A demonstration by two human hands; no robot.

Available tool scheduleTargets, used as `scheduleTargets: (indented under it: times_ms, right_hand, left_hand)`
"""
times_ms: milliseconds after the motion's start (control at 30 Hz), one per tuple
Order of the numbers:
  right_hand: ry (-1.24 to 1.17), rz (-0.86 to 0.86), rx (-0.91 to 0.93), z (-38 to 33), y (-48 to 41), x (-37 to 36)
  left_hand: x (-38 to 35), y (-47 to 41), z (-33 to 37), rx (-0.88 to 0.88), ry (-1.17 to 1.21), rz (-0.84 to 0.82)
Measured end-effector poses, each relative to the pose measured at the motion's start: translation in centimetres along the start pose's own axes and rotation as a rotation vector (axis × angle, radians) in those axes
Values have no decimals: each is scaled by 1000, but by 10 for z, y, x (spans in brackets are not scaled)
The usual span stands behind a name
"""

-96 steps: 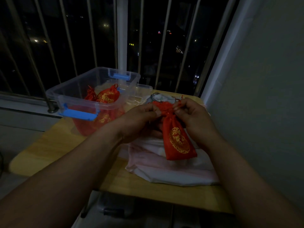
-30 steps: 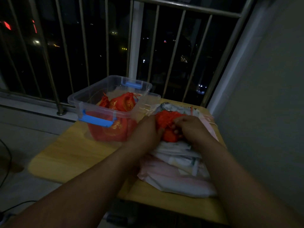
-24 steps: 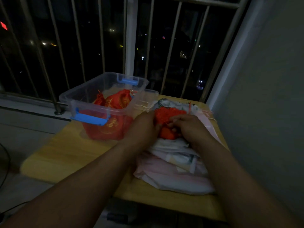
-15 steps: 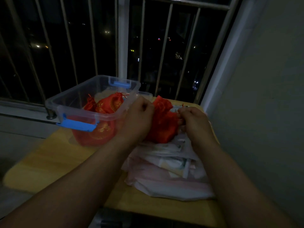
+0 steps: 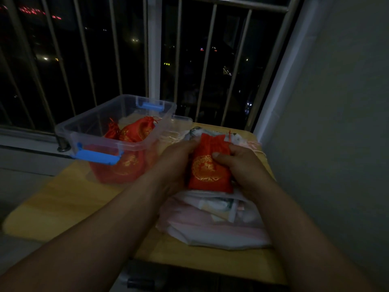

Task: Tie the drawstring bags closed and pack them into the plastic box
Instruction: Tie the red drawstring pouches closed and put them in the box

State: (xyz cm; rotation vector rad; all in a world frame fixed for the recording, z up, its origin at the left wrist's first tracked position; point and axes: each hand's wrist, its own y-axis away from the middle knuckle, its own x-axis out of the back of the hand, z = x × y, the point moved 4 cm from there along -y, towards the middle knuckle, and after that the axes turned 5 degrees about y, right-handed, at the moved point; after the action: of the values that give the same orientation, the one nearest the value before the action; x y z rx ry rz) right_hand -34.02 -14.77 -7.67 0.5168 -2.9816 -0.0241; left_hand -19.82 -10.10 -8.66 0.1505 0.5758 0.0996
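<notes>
Surrounding the red bag (image 5: 207, 175): plastic box (image 5: 94, 123), pale packets (image 5: 221, 230).

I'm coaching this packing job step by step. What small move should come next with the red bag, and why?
Probably pull the mouth shut and knot it. The left hand and right hand hold the red bag by its sides, and its top looks wide, not cinched. It should likely be tied before it goes into the box.
</notes>
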Motion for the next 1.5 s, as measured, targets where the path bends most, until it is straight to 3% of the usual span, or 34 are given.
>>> scheduleTargets:
  times_ms: [200, 300, 467, 800, 1167, 1500]
  right_hand:
    - [-295, -174, -129, -6, 2, -11]
    - [-407, -150, -154, -8, 1, -10]
    - [-397, -21, -137, 2, -3, -10]
    - [-236, -1, -125, 4, -3, -5]
    - [-299, 75, -151, 2, -4, 11]
    - [-434, 108, -201, 7, -7, 18]
  left_hand:
    - [1, -2, 6, -15, 56, 25]
    - [1, -4, 9, -41, 16, 49]
    - [8, -9, 4, -114, -71, 120]
    - [11, -13, 8, -186, -31, 137]
    - [16, -16, 3, -109, 162, 161]
    - [18, -12, 10, -163, 237, 196]
